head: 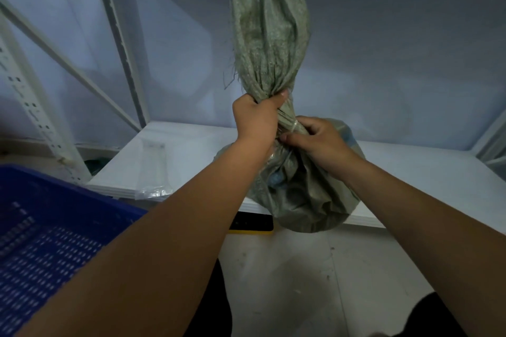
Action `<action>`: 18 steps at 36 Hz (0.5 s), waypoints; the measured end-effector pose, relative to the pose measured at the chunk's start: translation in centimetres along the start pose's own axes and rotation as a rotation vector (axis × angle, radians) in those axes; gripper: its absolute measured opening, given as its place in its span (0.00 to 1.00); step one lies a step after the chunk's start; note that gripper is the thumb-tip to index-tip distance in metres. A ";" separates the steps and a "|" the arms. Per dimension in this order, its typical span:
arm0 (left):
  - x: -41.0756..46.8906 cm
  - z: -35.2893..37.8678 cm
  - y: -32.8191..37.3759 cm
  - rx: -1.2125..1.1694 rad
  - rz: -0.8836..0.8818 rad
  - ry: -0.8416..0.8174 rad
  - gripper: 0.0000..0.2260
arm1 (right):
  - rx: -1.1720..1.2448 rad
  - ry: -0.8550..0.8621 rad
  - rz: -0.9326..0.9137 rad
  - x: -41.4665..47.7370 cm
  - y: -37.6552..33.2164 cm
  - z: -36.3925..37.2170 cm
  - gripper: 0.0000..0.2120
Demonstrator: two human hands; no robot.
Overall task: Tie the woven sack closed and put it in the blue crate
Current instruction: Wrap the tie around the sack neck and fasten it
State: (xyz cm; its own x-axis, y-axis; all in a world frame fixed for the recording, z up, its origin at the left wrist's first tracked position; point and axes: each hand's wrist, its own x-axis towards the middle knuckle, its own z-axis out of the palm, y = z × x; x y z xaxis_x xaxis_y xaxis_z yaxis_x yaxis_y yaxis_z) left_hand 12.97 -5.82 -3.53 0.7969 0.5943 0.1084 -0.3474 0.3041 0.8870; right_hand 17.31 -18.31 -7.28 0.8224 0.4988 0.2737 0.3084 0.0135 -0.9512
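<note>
Grey-green woven plastic formed the sack (pixel 301 191), whose bulging lower part was seen resting on the front edge of a white shelf board (pixel 410 172), partly overhanging it. The neck was gathered and twisted, and it was gripped in the fist of the left hand (pixel 256 120), above which the loose top of the sack was held upright. Just below that fist a pale tie (pixel 293 126) was wrapped round the neck, and there the neck was clasped by the thumb and curled fingers of the right hand (pixel 317 139). Whether the tie was knotted could not be told. The blue crate (pixel 41 227) was seen at the lower left, well apart from the sack and partly hidden by the left forearm. A clear plastic bag (pixel 153 169) was laid flat on the board to the left of the sack, and a black-and-yellow object (pixel 252 224) was partly seen under the board's edge.
</note>
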 end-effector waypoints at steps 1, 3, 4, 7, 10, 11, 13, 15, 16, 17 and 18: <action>0.1 0.0 0.0 -0.015 -0.011 0.010 0.06 | -0.009 0.001 -0.002 0.0 0.1 -0.1 0.14; 0.2 0.0 -0.1 -0.051 -0.050 0.025 0.06 | -0.019 0.012 0.003 0.0 0.4 -0.2 0.14; 0.3 -0.1 -0.2 -0.071 -0.083 0.028 0.06 | -0.034 0.016 0.004 0.1 0.6 -0.2 0.13; 1.0 -0.4 -0.5 -0.112 -0.204 0.014 0.10 | -0.100 -0.009 0.009 0.0 0.9 0.3 0.10; 1.2 -0.5 -0.6 -0.156 -0.283 -0.031 0.14 | -0.019 -0.011 0.079 -0.3 0.5 0.8 0.08; 1.1 -0.4 -0.5 -0.179 -0.304 -0.053 0.14 | 0.035 0.010 0.110 -0.3 0.3 0.8 0.09; 1.3 -0.2 -0.5 -0.213 -0.331 -0.084 0.14 | 0.140 0.036 0.166 -0.1 0.0 0.8 0.12; 1.5 -0.2 -0.5 -0.225 -0.341 -0.094 0.14 | 0.240 0.017 0.231 0.1 -0.3 0.8 0.17; 1.6 -0.3 -0.4 -0.230 -0.340 -0.094 0.14 | 0.284 -0.005 0.268 0.1 -0.4 0.8 0.18; 1.7 -0.3 -0.4 -0.238 -0.334 -0.093 0.14 | 0.315 -0.029 0.302 0.1 -0.5 0.9 0.18; 1.7 -0.4 -0.3 -0.247 -0.325 -0.092 0.14 | 0.336 -0.052 0.325 0.1 -0.6 1.0 0.16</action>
State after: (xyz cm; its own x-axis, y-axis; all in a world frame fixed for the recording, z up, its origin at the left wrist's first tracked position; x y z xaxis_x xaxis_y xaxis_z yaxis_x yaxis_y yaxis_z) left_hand 14.24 -4.63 -3.76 0.9214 0.3728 -0.1097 -0.1701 0.6407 0.7487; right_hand 16.70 -17.45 -6.80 0.8230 0.5662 -0.0449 -0.1398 0.1253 -0.9822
